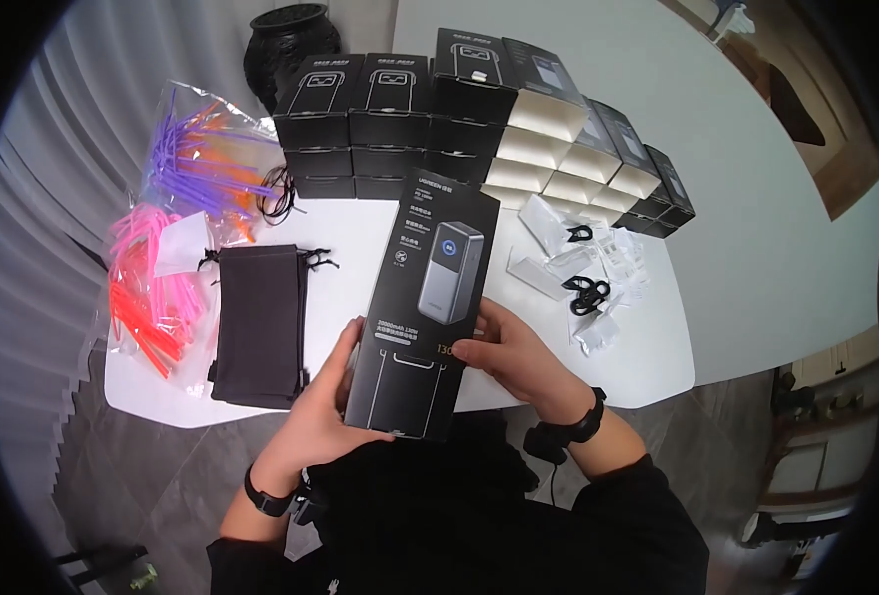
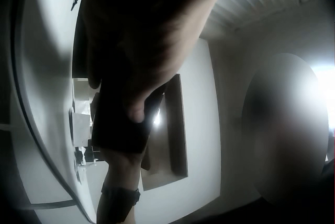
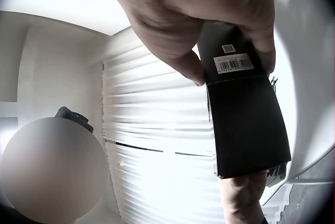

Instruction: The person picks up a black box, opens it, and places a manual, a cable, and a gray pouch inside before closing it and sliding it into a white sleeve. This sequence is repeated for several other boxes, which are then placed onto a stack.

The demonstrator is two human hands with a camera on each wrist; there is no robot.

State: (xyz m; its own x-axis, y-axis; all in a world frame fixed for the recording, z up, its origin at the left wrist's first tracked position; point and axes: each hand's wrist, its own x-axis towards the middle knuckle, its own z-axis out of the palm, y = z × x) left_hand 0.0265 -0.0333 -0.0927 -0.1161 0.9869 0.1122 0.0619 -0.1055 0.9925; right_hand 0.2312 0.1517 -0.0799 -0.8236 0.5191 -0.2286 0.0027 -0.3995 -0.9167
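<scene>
Blk box (image 1: 422,317) (UGREEN) is btwn L fingers (image 1: 340,355) & R fingers (image 1: 477,354), both gripping it.

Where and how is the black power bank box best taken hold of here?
Probably by the long sides of the black box, lower half in the head view, one from each side: it is long and straight-sided, and the left hand and right hand hold it there.
</scene>
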